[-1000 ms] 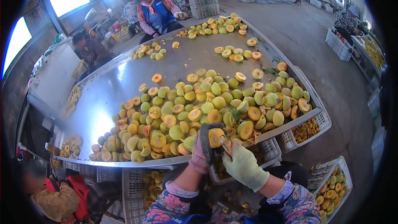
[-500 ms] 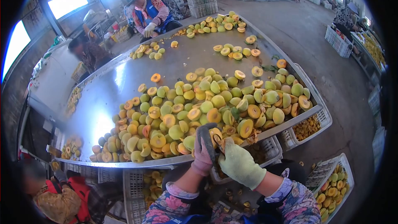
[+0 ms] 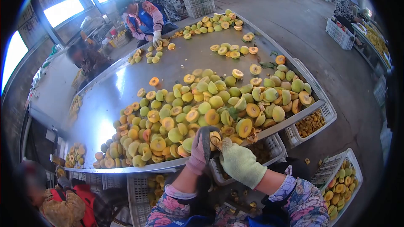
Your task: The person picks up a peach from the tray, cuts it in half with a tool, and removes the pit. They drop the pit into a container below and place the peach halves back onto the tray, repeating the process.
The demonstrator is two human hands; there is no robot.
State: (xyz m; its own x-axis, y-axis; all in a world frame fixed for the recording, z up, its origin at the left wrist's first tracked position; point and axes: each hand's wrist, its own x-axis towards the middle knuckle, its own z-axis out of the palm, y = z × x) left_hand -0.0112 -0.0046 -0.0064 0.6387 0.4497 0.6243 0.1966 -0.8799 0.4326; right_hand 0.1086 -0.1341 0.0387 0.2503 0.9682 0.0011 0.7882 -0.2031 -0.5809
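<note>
Halved yellow-green fruits (image 3: 174, 134) lie heaped on a metal table (image 3: 168, 65). At its near edge my left hand (image 3: 200, 149), in a pink and dark grey glove, is closed round a fruit half (image 3: 215, 139) with an orange cut face. Against that fruit, my right hand (image 3: 242, 162), in a pale yellow-green glove, is closed on a small curved tool, mostly hidden by the fingers. Both hands nearly touch, just in front of the heap.
White crates stand below the near edge, one with fruit pieces (image 3: 309, 124) and another with fruit halves (image 3: 340, 189) at lower right. A co-worker (image 3: 145, 21) sits across the table; another person (image 3: 67, 201) is at lower left.
The view has shifted slightly. My hands stay together at the fruit half, the right one turned a little. The co-worker across the table has reached a gloved hand to the fruits there.
</note>
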